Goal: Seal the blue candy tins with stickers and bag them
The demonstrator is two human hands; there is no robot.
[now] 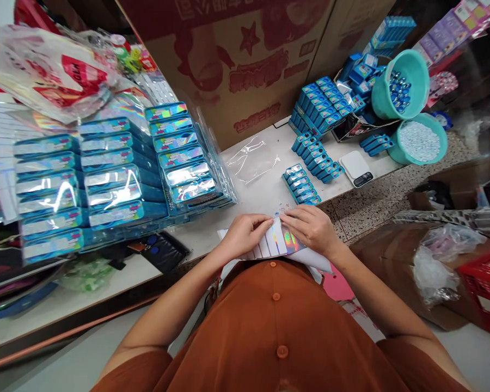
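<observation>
At the table's front edge, close to my body, lies a sheet of shiny holographic stickers (273,244) with white strips on it. My left hand (247,234) is closed, its thumb and forefinger pinching at the sheet's upper edge. Close beside it, my right hand (310,227) pinches the same edge from the right, fingertips nearly touching the left ones. The exact spot between the fingertips is too small to make out. Just beyond my hands stands a short row of small blue boxes (301,184).
Stacked blue packs (114,190) in clear plastic fill the left side. A large carton (245,65) stands behind. To the right are more blue boxes (320,103), a white scale (356,167), a turquoise bucket of blue balls (422,81) and a tub of white pellets (443,142).
</observation>
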